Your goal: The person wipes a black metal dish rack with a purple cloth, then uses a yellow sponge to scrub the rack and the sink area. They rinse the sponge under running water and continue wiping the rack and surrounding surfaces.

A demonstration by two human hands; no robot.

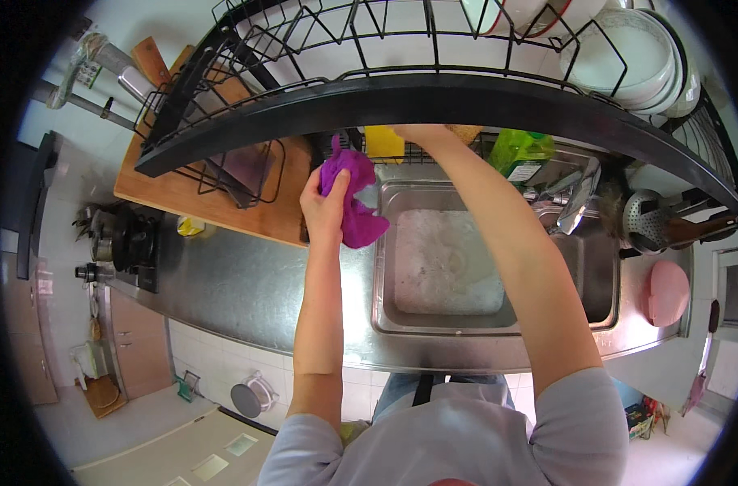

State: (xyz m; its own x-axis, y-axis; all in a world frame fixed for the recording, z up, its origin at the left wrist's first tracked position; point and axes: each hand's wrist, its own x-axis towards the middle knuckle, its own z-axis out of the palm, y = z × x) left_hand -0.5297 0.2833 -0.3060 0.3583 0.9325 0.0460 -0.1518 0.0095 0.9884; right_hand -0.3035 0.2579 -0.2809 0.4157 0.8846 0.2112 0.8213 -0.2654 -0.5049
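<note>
My left hand point(325, 203) grips a crumpled purple cloth point(366, 226), thumb on top, over the counter just left of the sink. The cloth's lower end hangs loose near the sink's left rim point(378, 261). My right hand point(422, 133) reaches to the back behind the sink, and the dish rack's black front bar hides its fingers. Right beside it is a yellow cloth or sponge point(383, 143) at a black wire shelf point(414, 157). Whether that hand holds anything cannot be seen. Cloudy, sudsy water point(445, 261) lies in the larger sink basin.
A black wire dish rack point(429, 100) spans overhead, with white bowls point(618, 61) at right. Behind the sink stand a green detergent bottle point(521, 155) and a faucet point(578, 200). A wooden board point(223, 206) lies left; a pink lid-like item point(668, 293) sits right.
</note>
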